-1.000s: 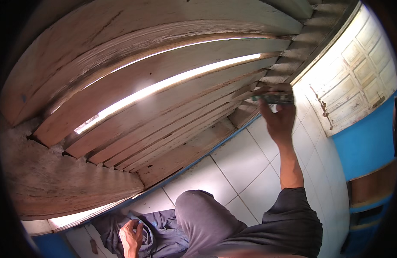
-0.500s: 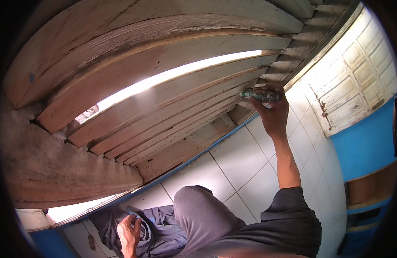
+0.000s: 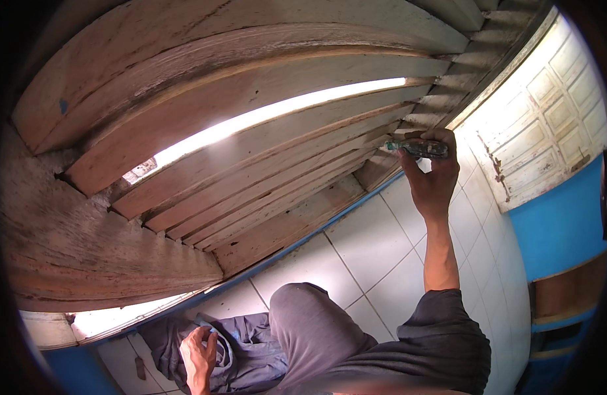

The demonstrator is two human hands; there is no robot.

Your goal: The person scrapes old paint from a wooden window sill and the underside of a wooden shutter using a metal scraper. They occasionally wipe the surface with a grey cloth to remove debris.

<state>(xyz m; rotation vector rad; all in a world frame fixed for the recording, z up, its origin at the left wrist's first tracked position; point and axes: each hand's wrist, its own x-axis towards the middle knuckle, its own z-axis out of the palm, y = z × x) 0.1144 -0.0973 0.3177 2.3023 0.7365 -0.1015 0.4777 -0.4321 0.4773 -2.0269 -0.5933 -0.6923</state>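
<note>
My right hand (image 3: 436, 174) is raised at the end of the slatted wooden panel (image 3: 297, 141). Its fingers are closed around a short, stained greenish tool (image 3: 422, 149), whose narrow end points left toward the slat ends. The exact kind of tool cannot be made out. Low on the left, my left hand (image 3: 198, 355) rests by the dark grey-blue cloth (image 3: 247, 345) over my leg. Its fingers are loosely curled with the thumb apart, and nothing shows in them.
White floor tiles (image 3: 356, 257) lie below a blue-edged ledge (image 3: 303, 238). My bent knee (image 3: 310, 322) is in the middle foreground. On the right are a worn white panelled door (image 3: 533, 125), a blue wall (image 3: 556, 224) and a brown wooden piece (image 3: 566, 289).
My right hand, with the tool, has shifted slightly right and a little down in the picture. The left hand has stayed in place.
</note>
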